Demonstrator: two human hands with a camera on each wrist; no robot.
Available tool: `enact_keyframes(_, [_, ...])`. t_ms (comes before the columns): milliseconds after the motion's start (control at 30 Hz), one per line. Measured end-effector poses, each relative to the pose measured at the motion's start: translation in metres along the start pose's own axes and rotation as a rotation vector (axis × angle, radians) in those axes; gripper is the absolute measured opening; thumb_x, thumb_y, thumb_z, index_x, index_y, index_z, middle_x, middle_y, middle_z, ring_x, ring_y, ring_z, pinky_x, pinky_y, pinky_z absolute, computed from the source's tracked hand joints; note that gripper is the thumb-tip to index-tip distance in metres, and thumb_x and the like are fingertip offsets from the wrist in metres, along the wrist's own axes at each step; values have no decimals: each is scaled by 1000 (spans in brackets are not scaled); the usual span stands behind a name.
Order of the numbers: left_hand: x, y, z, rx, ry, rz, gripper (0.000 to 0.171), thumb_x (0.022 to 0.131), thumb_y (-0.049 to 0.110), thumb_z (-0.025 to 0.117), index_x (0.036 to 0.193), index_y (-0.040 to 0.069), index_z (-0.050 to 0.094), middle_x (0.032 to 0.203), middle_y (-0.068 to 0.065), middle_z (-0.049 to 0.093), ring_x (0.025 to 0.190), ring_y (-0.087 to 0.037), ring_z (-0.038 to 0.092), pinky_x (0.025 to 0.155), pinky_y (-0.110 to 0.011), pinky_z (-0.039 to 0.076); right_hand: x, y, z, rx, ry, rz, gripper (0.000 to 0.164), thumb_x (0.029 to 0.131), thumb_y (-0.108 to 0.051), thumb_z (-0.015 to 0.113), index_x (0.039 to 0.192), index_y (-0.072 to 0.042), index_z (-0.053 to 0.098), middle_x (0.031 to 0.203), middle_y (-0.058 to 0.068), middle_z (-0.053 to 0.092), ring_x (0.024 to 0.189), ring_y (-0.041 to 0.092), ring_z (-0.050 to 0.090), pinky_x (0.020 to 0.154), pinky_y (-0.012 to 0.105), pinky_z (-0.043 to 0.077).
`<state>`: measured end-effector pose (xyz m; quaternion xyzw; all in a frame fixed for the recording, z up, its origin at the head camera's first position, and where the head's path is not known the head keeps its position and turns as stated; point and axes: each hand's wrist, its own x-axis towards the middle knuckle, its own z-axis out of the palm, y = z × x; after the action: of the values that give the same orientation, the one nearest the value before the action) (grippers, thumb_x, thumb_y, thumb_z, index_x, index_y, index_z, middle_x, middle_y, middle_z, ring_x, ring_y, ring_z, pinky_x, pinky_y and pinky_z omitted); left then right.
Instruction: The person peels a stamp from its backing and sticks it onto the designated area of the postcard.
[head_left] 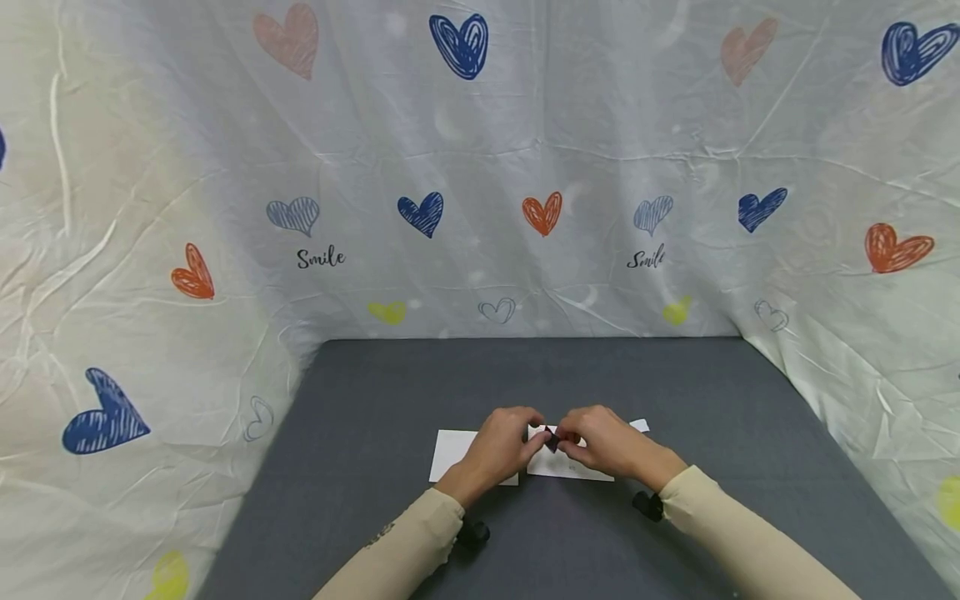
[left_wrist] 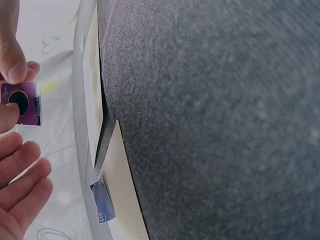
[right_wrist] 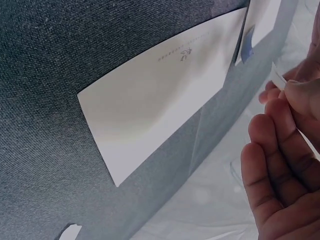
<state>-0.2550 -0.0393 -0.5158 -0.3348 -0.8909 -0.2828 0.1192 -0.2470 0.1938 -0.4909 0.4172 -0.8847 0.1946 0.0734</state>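
Note:
A small purple postage stamp (head_left: 552, 442) with a dark round picture is held up between the two hands. My left hand (head_left: 501, 442) pinches it, thumb across its printed face in the left wrist view; the other left fingers are spread. My right hand (head_left: 609, 443) pinches the opposite edge. In the right wrist view the stamp (right_wrist: 278, 76) appears nearly edge-on, pale side showing. Beneath the hands lies a white envelope (right_wrist: 155, 100) with small print and a handwritten mark. Left of it is another envelope (head_left: 450, 450), bearing a blue stamp (left_wrist: 103, 201).
A small white paper scrap (head_left: 640, 425) lies past the right hand. All of this rests on a dark grey tabletop (head_left: 375, 400). A pale curtain (head_left: 480, 125) printed with hearts hangs behind and at the sides.

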Motion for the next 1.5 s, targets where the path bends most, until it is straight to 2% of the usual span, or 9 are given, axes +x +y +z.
enact_keyframes(133, [-1,2,-1,14,21,-29,11,103,22,79,101,11,81,95,-3,81,75,-16,73,67,-25,55,0,-1,0,1,2,12,5,99,-10,81,100,-14,80,93,-6,75,81,3,67,73,24,57])
enact_keyframes(267, [0,2,0,8,-9,-11,11,104,19,77,97,13,82,89,1,81,72,-6,67,65,-20,50,1,-2,0,-5,8,13,5,99,-11,81,102,-15,81,95,-7,75,82,3,67,73,24,58])
enact_keyframes(433, [1,1,1,-38,-49,10,10,104,15,73,101,12,83,90,3,81,71,-1,61,67,-19,48,3,-3,2,-14,11,12,5,100,-10,79,103,-15,81,96,-5,75,82,8,68,73,24,57])
enact_keyframes(733, [0,3,-1,-90,-84,12,16,105,12,67,105,10,82,94,0,81,71,-2,57,66,-19,47,4,-2,3,-41,27,-4,8,99,-6,79,104,-11,82,97,-2,76,84,9,69,74,27,59])
enact_keyframes(967, [-2,2,-1,-120,-92,14,20,106,14,64,108,11,83,93,2,80,68,-1,53,64,-19,45,3,-2,3,-37,7,20,9,100,-6,78,105,-12,82,97,-2,76,84,9,70,75,27,60])
enact_keyframes(1233, [-1,3,-1,-123,-98,21,20,105,13,63,105,9,82,83,4,74,64,-1,49,61,-19,40,2,-4,2,-28,2,31,9,100,-6,78,105,-11,83,97,-1,76,83,10,70,74,27,59])
enact_keyframes(1500, [-2,2,0,-91,-85,31,19,103,9,63,104,8,82,88,1,78,69,-4,53,67,-21,45,2,-4,3,-29,7,33,8,99,-6,78,105,-9,83,96,-1,76,83,11,71,74,28,60])
